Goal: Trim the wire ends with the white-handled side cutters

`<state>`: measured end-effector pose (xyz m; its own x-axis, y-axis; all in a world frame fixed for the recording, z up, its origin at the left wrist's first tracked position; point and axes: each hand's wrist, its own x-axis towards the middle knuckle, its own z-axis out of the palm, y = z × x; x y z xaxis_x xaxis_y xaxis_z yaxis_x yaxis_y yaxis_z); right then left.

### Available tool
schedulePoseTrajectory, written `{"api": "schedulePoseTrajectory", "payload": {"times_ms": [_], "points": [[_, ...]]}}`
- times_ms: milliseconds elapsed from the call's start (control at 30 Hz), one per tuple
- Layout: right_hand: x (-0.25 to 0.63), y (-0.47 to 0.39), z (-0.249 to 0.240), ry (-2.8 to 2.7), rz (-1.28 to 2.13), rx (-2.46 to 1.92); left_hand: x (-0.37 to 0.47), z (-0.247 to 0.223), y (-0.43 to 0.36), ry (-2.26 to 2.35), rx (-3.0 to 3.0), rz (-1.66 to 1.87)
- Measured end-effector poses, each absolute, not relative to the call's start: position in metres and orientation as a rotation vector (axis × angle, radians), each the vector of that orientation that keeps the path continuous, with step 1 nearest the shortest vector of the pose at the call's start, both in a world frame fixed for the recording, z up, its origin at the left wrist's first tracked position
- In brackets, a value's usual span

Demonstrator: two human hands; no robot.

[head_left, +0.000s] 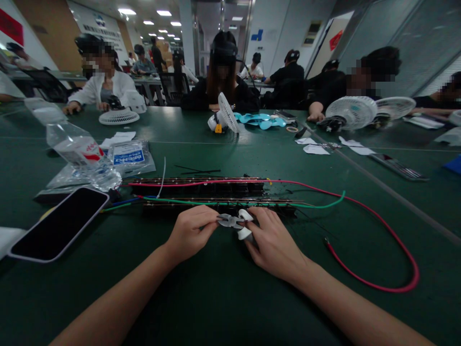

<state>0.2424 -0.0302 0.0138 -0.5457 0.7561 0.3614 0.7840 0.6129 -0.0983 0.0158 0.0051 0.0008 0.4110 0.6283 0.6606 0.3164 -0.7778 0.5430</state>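
Observation:
Small pliers [230, 220] with white handles sit in my right hand [272, 238], the fingers wrapped round the handles and the jaws pointing left. My left hand [192, 230] is closed in a pinch right at the jaw tips; whatever lies between its fingertips is too small to name. Just beyond both hands lie two long dark strips [201, 186] with rows of shiny contacts. A green wire [230, 203] runs along the nearer strip and a red wire [306, 184] along the farther one. The red wire loops round to the right, its end near my right forearm.
At left are a phone [59, 225], a plastic bottle [77, 149] lying tilted and a blue-labelled bag [129, 156]. A white cable tie [163, 178] stands up behind the strips. Across the table, people sit near small white fans [226, 115] and blue fan blades [261, 120].

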Motion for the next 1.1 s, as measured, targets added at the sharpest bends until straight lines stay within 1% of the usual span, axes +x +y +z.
{"api": "schedulePoseTrajectory", "payload": {"times_ms": [1100], "points": [[0.2443,-0.0283,0.0123,-2.473,-0.144,-1.180,0.0167,0.0032,0.0034,0.809,2.350,1.276]]}}
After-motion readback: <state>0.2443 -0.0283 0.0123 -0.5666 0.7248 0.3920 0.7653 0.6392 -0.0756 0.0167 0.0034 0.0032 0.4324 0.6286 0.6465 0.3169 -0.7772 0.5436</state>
